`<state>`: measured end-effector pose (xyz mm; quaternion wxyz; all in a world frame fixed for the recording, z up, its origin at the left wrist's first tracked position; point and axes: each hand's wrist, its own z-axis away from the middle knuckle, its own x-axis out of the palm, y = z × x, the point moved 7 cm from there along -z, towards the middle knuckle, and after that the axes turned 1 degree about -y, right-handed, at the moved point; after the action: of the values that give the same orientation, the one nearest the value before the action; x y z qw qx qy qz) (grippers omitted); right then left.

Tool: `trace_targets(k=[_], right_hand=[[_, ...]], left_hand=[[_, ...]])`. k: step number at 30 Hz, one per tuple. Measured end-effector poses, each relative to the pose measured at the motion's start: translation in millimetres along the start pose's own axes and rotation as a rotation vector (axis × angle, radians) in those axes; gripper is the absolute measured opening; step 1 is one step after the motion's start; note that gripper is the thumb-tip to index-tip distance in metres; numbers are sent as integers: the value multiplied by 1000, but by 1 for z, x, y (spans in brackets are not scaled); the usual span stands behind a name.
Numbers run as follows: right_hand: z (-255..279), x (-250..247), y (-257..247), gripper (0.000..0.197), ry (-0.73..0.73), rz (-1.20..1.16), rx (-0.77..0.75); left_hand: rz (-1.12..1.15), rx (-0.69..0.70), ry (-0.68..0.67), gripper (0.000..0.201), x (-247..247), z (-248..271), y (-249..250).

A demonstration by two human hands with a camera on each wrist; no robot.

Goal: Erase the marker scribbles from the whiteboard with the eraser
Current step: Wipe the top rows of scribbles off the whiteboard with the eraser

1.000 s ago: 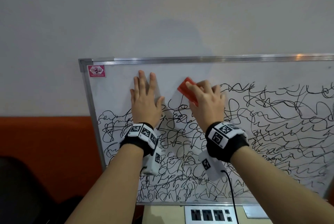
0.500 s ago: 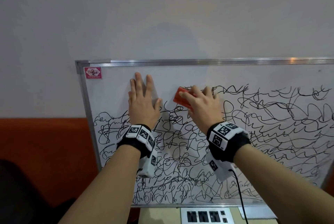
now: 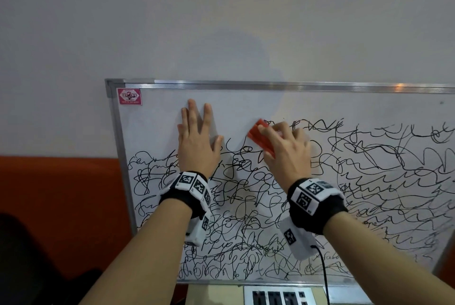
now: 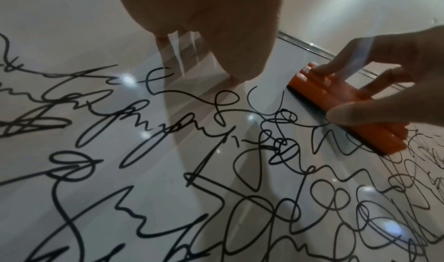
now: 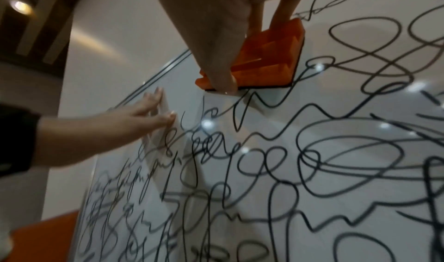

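Observation:
A whiteboard (image 3: 246,107) with a metal frame leans against the wall, its lower two thirds covered in black marker scribbles (image 3: 369,181). The top left strip is wiped white. My right hand (image 3: 285,147) grips an orange eraser (image 3: 259,138) by its sides, thumb below and fingers above, and presses its dark felt against the board at the upper edge of the scribbles. The eraser (image 4: 343,102) shows tilted in the left wrist view and from its end (image 5: 269,60) in the right wrist view. My left hand (image 3: 197,137) lies flat on the board, fingers straight, left of the eraser.
A red sticker (image 3: 129,96) marks the board's top left corner. An orange-red panel (image 3: 61,194) runs behind the board at left. A white power strip (image 3: 278,296) lies under the board's lower edge, and a black cable (image 3: 325,277) hangs from my right wrist.
My right hand slid the eraser down into the scribbles and then back up and to the right. The left hand stayed flat on the board. The head view shifted slightly.

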<state>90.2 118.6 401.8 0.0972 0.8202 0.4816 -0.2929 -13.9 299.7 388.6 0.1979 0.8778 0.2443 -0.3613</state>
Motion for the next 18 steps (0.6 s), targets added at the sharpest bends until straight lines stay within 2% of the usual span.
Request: trace_targets(k=[2,7,12,15,18], right_hand=[[5,5,-5,64,-26,3,-59],[2,4,6,59,66,-19,84],[13,14,-14,61,-3,24,-75],[7,10,-10,62,49,27,-39],[14,16,-14,64,47,36,-81]], left_hand=[[13,-2,8,86,1,0,0],[11,8,18,84,3,0,0],[15,6,33,83,2,2,0],[30,10,35,83,1,2,-1],[50,12,38,82,1,2,-2]])
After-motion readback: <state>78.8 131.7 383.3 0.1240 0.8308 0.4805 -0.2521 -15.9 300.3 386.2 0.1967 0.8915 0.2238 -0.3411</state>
